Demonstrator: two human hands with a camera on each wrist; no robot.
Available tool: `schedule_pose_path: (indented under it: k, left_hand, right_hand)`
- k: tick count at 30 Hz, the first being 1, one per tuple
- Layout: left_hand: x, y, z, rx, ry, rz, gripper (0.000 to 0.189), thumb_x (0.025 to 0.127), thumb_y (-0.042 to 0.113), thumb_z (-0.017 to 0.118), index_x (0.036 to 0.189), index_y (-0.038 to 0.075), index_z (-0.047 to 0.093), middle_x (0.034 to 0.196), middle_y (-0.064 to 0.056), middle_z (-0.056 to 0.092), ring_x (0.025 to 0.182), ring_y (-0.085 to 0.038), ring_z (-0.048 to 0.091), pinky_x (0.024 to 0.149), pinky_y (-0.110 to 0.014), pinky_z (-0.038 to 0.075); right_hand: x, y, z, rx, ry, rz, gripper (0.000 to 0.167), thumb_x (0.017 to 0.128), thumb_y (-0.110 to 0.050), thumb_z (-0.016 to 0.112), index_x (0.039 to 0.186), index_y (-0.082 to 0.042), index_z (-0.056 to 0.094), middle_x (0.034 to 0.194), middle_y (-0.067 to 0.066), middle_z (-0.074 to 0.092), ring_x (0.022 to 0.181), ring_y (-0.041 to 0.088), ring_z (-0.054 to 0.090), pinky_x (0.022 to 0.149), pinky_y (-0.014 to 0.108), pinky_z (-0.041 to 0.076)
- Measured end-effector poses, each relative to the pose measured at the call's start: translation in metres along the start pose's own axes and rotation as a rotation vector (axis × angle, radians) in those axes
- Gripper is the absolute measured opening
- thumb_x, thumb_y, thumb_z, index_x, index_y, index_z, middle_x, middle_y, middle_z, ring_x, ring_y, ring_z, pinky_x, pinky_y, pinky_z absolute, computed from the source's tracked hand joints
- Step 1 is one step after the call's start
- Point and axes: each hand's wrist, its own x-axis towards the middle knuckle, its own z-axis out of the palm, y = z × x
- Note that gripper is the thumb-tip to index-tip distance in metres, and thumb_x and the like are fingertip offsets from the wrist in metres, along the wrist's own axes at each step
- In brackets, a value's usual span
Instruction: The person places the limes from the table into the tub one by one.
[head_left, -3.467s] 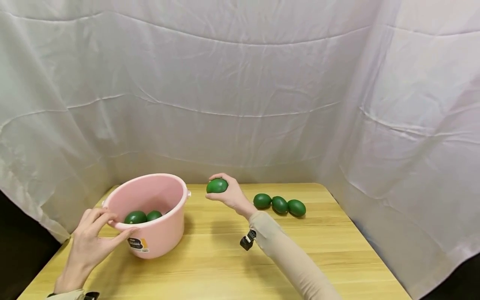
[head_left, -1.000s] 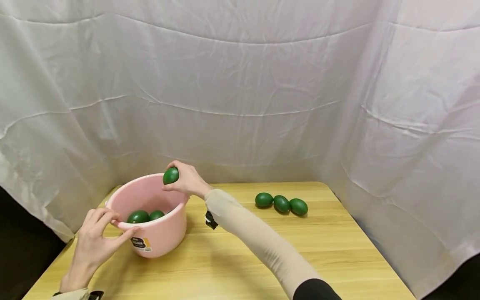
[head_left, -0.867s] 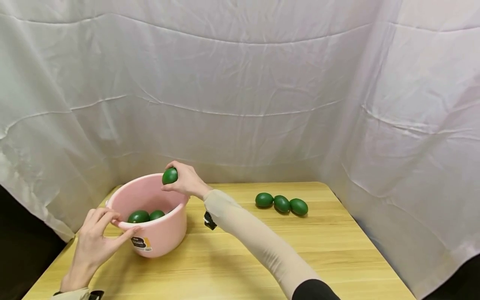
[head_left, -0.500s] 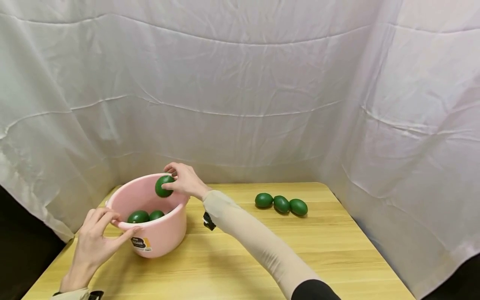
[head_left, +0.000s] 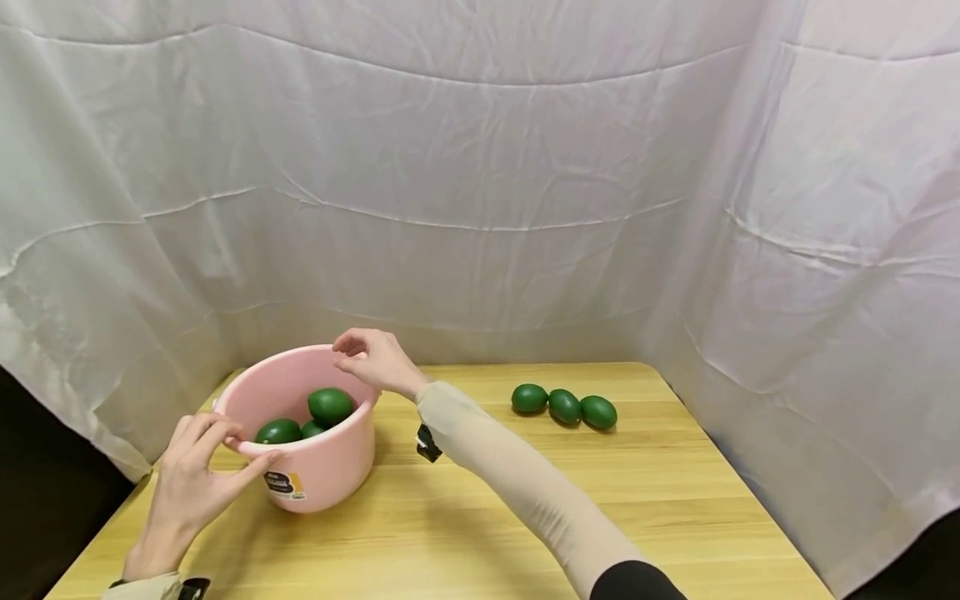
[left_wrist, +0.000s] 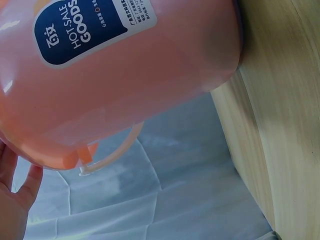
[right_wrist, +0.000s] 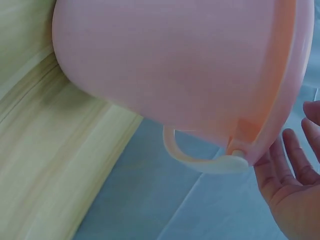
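A pink plastic bucket [head_left: 318,471] with a dark label stands on the left of the table. My left hand [head_left: 187,487] grips its near-left rim, fingers over the edge and thumb along the outside. Inside lie dark green avocados: one [head_left: 331,407] on top at the right, one [head_left: 278,431] at the left, and one [head_left: 312,428] partly hidden between them. My right hand [head_left: 382,363] hovers over the bucket's far-right rim, fingers loosely bent and holding nothing. In the right wrist view, its fingers [right_wrist: 298,155] are beside the rim; I cannot tell whether they touch it.
Three more avocados [head_left: 564,406] lie in a row on the right of the wooden table [head_left: 637,500]. A white curtain [head_left: 480,208] hangs behind the table and along its sides. The bucket's pale handle [right_wrist: 200,162] hangs down beside the table's edge in the right wrist view.
My right hand carried an avocado leftward to the bucket and let it go; it now lies on top of the others inside. My left hand has kept its grip on the rim.
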Motion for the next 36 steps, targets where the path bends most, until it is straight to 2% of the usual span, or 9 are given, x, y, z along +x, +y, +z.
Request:
schedule_pose_path:
  k: [6, 15, 27, 36]
  left_hand:
    - [0.0, -0.001, 0.002, 0.002, 0.007, 0.02, 0.066, 0.076, 0.07, 0.067, 0.076, 0.004, 0.064, 0.081, -0.008, 0.058, 0.084, -0.015, 0.043, 0.081, -0.011, 0.027]
    - [0.0, 0.0, 0.003, 0.003, 0.015, 0.037, 0.067, 0.077, 0.069, 0.067, 0.076, 0.003, 0.065, 0.08, -0.009, 0.058, 0.082, -0.015, 0.043, 0.081, -0.011, 0.027]
    - [0.001, 0.001, 0.004, 0.004, 0.028, 0.048, 0.068, 0.077, 0.07, 0.067, 0.075, 0.001, 0.065, 0.08, -0.01, 0.058, 0.083, -0.016, 0.043, 0.082, -0.01, 0.027]
    - [0.002, 0.001, 0.007, -0.006, 0.027, 0.054, 0.068, 0.078, 0.069, 0.067, 0.075, 0.001, 0.065, 0.08, -0.01, 0.058, 0.082, -0.017, 0.043, 0.082, -0.01, 0.027]
  right_hand:
    - [-0.005, 0.008, -0.003, 0.063, 0.057, -0.005, 0.022, 0.094, -0.019, 0.066, 0.114, -0.01, 0.068, 0.104, -0.003, 0.07, 0.091, 0.003, 0.063, 0.081, 0.018, 0.051]
    - [-0.017, 0.024, -0.009, 0.116, 0.127, 0.007, 0.02, 0.094, -0.018, 0.067, 0.111, -0.009, 0.069, 0.103, -0.002, 0.071, 0.089, 0.003, 0.065, 0.081, 0.02, 0.052]
    - [-0.032, 0.04, -0.015, 0.104, 0.166, 0.008, 0.016, 0.092, -0.017, 0.067, 0.107, -0.011, 0.071, 0.1, -0.002, 0.073, 0.088, 0.007, 0.068, 0.073, 0.02, 0.053]
    - [-0.039, 0.046, -0.019, 0.069, 0.165, 0.015, 0.016, 0.093, -0.018, 0.067, 0.108, -0.011, 0.071, 0.102, -0.004, 0.073, 0.089, 0.004, 0.066, 0.077, 0.022, 0.053]
